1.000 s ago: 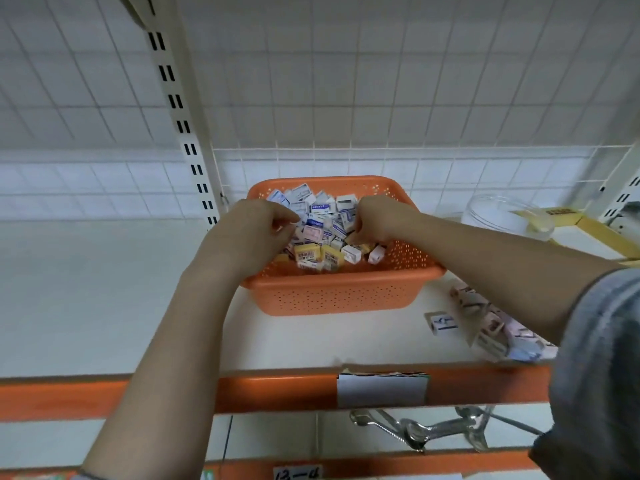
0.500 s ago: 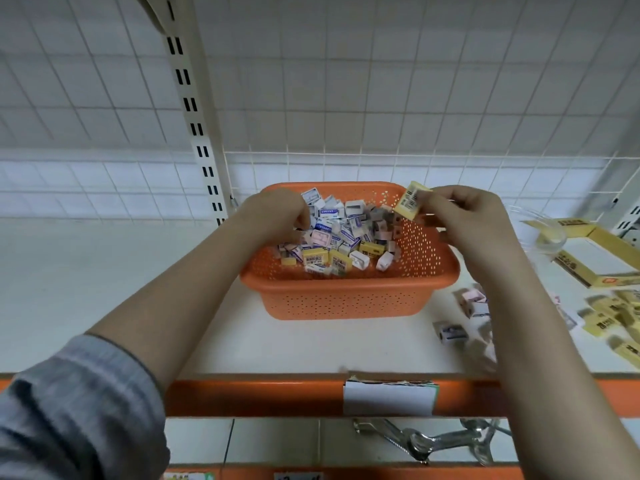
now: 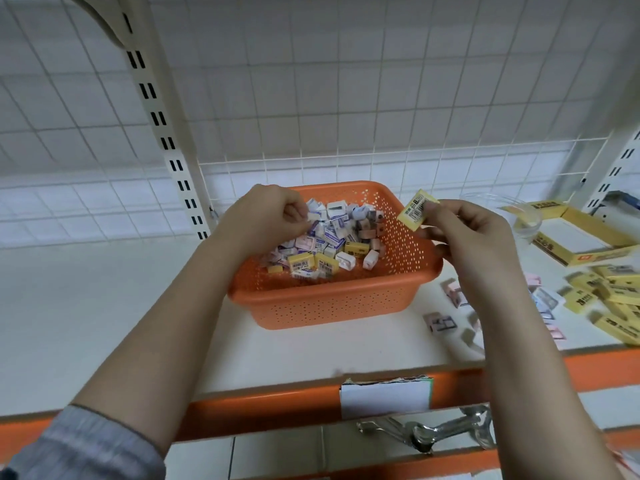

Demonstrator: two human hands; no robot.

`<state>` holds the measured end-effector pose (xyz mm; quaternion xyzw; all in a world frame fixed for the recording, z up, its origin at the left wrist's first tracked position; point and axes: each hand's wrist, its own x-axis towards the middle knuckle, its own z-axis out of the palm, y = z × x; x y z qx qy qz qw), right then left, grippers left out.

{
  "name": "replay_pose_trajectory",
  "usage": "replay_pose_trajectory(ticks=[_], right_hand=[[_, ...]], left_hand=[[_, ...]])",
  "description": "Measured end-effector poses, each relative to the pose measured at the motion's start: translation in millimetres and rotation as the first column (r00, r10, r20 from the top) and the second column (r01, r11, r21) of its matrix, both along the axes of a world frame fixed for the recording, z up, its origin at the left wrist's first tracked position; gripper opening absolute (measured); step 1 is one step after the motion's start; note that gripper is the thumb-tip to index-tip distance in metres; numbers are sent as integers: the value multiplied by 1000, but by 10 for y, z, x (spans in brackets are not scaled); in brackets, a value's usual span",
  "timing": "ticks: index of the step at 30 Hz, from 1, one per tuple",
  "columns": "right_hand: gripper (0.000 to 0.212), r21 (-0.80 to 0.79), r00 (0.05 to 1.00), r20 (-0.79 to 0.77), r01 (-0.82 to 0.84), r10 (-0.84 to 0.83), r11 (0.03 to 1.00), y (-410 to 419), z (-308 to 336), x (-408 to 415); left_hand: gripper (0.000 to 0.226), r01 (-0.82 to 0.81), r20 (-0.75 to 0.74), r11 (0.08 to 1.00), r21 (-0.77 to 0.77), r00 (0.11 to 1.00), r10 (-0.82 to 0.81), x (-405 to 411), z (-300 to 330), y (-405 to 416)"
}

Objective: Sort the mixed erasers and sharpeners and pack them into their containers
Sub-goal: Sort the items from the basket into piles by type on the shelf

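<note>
An orange perforated basket (image 3: 332,303) stands on the white shelf, holding a heap of mixed erasers and sharpeners (image 3: 332,244). My left hand (image 3: 266,216) is curled over the basket's left side and pinches a small white piece from the heap. Above the basket's right rim, my right hand (image 3: 464,230) pinches a yellow eraser (image 3: 417,209) with a barcode label. A pile of yellow erasers (image 3: 613,296) lies at the far right, and pink and white pieces (image 3: 453,303) are scattered just right of the basket.
An open yellow cardboard box (image 3: 581,237) and a clear plastic bowl (image 3: 512,213) stand at the back right. A white slotted upright (image 3: 162,133) and wire grid back the shelf. The orange shelf edge (image 3: 263,407) carries a white label; metal tools (image 3: 422,434) lie below.
My right hand has lifted the yellow eraser out of the basket and carried it right, over the rim. My left hand has stayed in the heap.
</note>
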<state>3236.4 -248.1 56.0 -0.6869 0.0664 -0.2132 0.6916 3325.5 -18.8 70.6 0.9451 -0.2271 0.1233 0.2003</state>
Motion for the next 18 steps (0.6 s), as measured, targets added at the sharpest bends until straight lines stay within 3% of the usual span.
replay_pose_trajectory(ticks=[9, 12, 18], right_hand=[[20, 55, 969, 14, 244, -245, 968, -598, -152, -332], [14, 61, 960, 5, 278, -279, 959, -1004, -201, -450], [14, -71, 959, -17, 281, -282, 957, -2059, -303, -613]], left_hand=[[9, 115, 84, 925, -362, 992, -90, -489, 0, -684], [14, 148, 87, 897, -416, 989, -123, -646, -16, -1084], [11, 22, 11, 890, -456, 1000, -19, -971, -189, -2011]])
